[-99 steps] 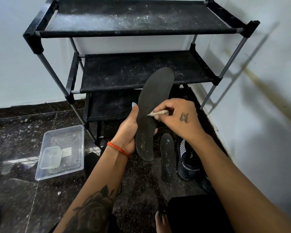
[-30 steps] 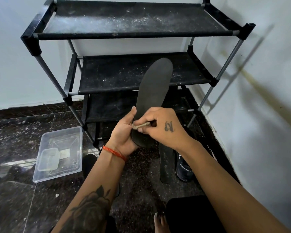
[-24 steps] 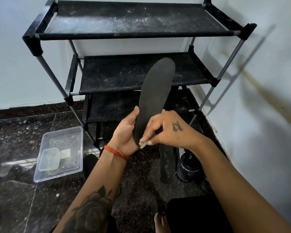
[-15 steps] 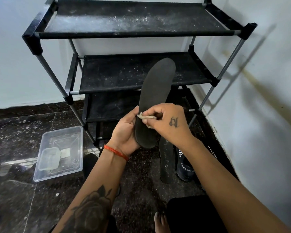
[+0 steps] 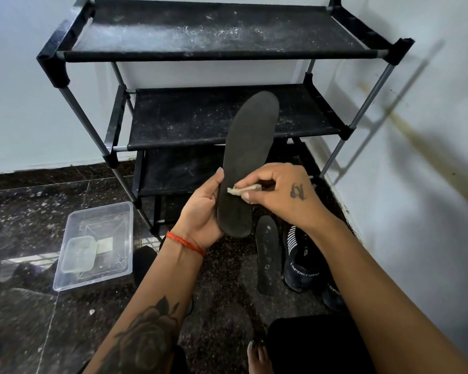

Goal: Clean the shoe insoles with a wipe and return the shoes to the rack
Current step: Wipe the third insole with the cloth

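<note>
A: Where does the work stand right now?

B: The left hand (image 5: 200, 211) grips the heel end of 1 dark insole (image 5: 247, 157), thumb along its left edge, and holds it upright in front of the shoe rack (image 5: 222, 47). The right hand (image 5: 278, 195) pinches a small wadded wipe (image 5: 241, 190) against the insole's face, just above the heel.

A: So the 2 hands are close?

B: Close together on the same insole, but I see no contact between them. Each one is closed on its own thing.

A: How would you wipe it well?

B: I judge that long strokes from heel to toe suit it best, with the left hand bracing from behind so the foam does not bend away under pressure. The wipe looks grubby and bunched, so turning it to a cleaner fold would help. The toe half sits far from the supporting grip and may flex, so sliding the left hand higher before wiping there seems wise.

A: And the rest?

B: A 2nd insole (image 5: 266, 255) lies flat on the dark floor (image 5: 38, 211), speckled with pale bits, just beside the dark shoes (image 5: 303, 260) near the wall. A clear plastic tub (image 5: 95, 244) stands left of the rack. The rack shelves look dusty, and no shoe is on the shelves that show
</note>
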Demonstrator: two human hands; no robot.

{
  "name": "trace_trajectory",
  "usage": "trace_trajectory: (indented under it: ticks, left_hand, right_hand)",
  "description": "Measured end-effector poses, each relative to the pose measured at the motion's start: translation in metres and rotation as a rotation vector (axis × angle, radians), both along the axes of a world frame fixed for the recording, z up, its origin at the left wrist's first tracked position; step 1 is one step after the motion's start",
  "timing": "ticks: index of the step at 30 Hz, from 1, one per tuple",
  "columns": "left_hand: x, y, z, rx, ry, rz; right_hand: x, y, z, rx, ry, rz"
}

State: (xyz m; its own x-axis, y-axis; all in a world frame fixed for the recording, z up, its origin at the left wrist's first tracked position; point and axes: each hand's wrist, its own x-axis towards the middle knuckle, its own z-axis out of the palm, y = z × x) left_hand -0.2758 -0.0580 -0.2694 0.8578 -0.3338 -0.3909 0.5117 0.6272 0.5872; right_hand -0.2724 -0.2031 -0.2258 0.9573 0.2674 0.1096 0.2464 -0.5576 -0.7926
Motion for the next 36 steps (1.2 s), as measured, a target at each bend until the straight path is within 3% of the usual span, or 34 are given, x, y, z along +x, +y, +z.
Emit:
trace_trajectory:
  ticks: [3,11,15,17,19,25,29,31,36]
  left_hand:
    - [-0.001,0.000,-0.001,0.030,0.003,-0.008]
    - [-0.001,0.001,-0.001,0.047,-0.020,-0.008]
    - [0.000,0.002,-0.002,0.051,-0.056,0.004]
    - [0.000,0.001,-0.003,0.044,-0.075,-0.008]
    - [0.000,0.001,-0.005,0.047,-0.077,-0.017]
    - [0.001,0.003,-0.006,0.059,-0.051,-0.023]
    - [0.002,0.003,-0.004,0.057,-0.080,-0.010]
    - [0.001,0.002,-0.004,0.061,-0.089,-0.021]
    - [0.001,0.005,-0.006,0.069,-0.079,-0.033]
  right_hand:
    - [0.000,0.007,-0.007,-0.120,0.022,0.049]
    - [-0.006,-0.006,0.007,-0.161,0.318,0.251]
    - [-0.002,-0.009,0.002,-0.099,0.085,0.012]
    - [-0.001,-0.004,-0.002,-0.083,0.017,-0.005]
    - [-0.002,0.001,-0.004,-0.123,0.040,0.062]
    - [-0.005,-0.008,0.004,-0.223,0.357,0.253]
    - [-0.003,-0.014,0.006,0.002,0.233,0.077]
    - [-0.002,-0.009,0.001,-0.006,0.136,0.035]
    - [-0.005,0.002,-0.002,-0.073,0.224,0.203]
